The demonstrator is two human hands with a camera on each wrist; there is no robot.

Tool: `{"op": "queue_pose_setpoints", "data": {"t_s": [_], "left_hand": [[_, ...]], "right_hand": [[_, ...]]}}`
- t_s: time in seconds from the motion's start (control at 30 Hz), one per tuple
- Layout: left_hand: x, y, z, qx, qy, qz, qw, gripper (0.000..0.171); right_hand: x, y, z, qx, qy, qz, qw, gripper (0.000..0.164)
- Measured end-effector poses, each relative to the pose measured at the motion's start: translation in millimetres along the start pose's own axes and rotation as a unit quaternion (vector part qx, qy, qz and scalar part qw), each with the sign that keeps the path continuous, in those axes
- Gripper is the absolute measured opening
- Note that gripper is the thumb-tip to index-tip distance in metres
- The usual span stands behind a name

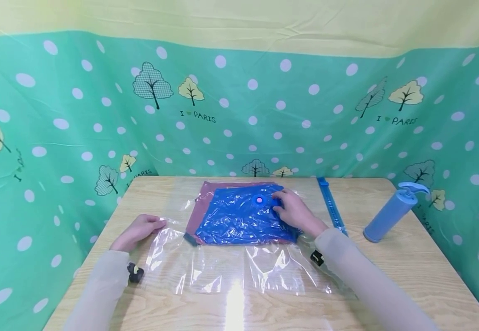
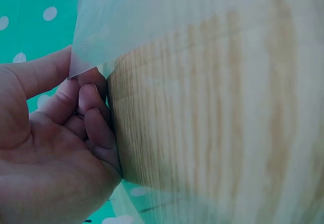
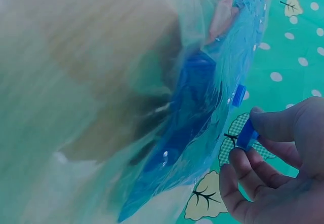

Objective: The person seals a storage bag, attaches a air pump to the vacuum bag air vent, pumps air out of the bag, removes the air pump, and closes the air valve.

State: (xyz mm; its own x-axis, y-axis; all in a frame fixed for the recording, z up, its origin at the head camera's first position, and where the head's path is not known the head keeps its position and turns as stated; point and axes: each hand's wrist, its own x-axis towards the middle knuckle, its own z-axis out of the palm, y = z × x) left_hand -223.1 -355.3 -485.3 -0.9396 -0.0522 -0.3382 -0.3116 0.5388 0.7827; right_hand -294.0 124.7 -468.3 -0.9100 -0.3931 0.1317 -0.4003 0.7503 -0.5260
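A clear vacuum storage bag (image 1: 227, 269) lies flat on the table, its near part wrinkled and shiny. Inside it sits a glossy blue folded item (image 1: 227, 220), above a mauve one (image 1: 194, 214). On the bag's top is a round blue valve (image 1: 259, 200) with a pinkish centre. My right hand (image 1: 295, 212) is beside the valve; in the right wrist view its thumb and fingers pinch a small blue valve cap (image 3: 247, 135), apart from the valve base (image 3: 239, 96). At the bag's left edge, my left hand (image 1: 141, 228) pinches the clear film (image 2: 81, 62) between thumb and finger.
A blue hand pump (image 1: 390, 216) with a curved handle stands on the table's right side. Along the bag's right end runs a blue zip strip (image 1: 331, 207). A green dotted cloth (image 1: 264, 119) hangs behind the wood-grain table (image 1: 413, 280) and along its sides.
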Motion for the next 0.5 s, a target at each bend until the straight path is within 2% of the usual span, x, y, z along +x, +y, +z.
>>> {"op": "queue_pose_setpoints", "data": {"t_s": [0.5], "left_hand": [[-0.4, -0.3, 2.3, -0.001, -0.001, 0.003, 1.0000, 0.029]], "right_hand": [[21.6, -5.7, 17.9, -0.005, -0.023, -0.002, 1.000, 0.040]]}}
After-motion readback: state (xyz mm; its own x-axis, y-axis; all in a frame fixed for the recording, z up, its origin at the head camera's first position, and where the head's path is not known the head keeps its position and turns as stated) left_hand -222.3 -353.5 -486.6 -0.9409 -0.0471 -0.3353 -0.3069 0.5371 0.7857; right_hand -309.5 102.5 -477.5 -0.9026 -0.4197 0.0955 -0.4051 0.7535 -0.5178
